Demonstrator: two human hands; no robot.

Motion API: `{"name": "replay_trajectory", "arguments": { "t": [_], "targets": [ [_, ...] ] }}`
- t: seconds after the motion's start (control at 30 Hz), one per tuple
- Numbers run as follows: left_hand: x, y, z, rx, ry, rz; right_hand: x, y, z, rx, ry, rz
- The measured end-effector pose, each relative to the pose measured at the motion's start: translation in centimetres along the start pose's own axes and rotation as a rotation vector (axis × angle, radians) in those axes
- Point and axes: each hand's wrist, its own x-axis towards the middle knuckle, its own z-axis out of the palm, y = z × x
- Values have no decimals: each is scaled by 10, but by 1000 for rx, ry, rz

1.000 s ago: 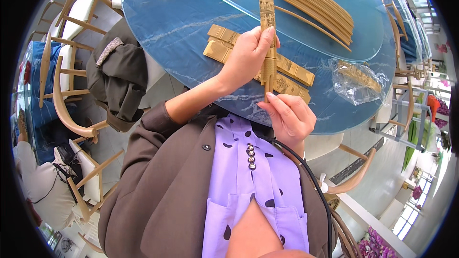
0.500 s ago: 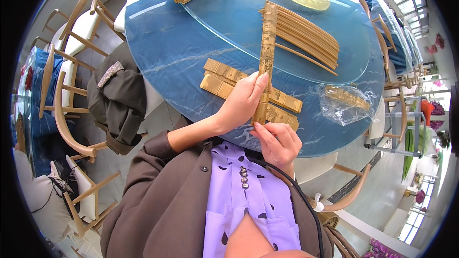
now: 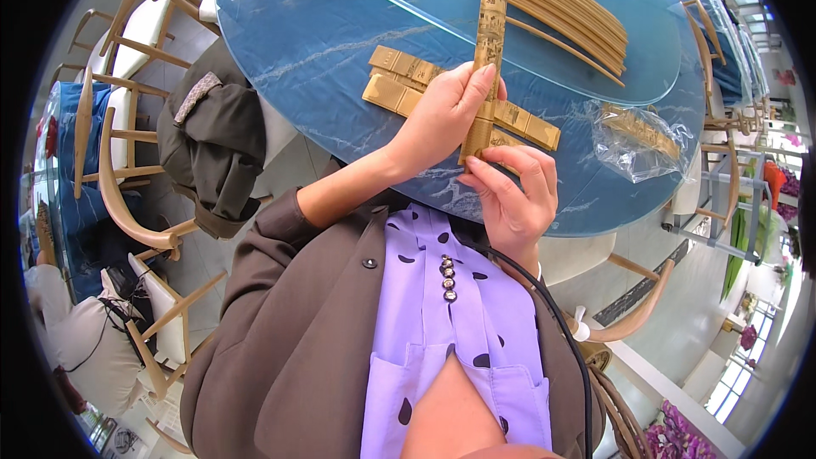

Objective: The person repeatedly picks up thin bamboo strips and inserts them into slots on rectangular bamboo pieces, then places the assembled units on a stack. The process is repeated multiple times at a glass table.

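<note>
Here, the left hand [image 3: 444, 117] curls firmly round a gold strip [image 3: 492, 21] — the right hand [image 3: 520, 194] pinches its near end.

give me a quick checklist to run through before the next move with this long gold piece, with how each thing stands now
1. Left hand fingers around the long gold piece: ok
2. Right hand fingers at its near end: ok
3. Right-hand pinch firm: cannot tell, contact partly hidden
4. Far end in view: not ok, it runs out at the picture's top edge
5. Nothing lying beneath the piece: not ok, flat gold strips cross under it on the table
6. Clear plastic bag apart from both hands: ok, off to the right
</note>
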Motion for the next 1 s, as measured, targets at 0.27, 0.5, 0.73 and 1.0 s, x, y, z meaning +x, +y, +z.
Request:
{"name": "replay_trajectory", "arguments": {
  "t": [0.27, 0.5, 0.73, 1.0],
  "targets": [
    [3, 1, -3, -30, -89, -20, 7, 4, -3, 68, 15, -14],
    [-4, -1, 3, 46, -169, -31, 2, 1, -1, 63, 21, 107],
    [-2, -6, 2, 69, -140, -18, 3, 1, -7, 110, -51, 228],
    [1, -1, 2, 42, -134, -42, 5, 6, -11, 32, -82, 148]
  ]
}}
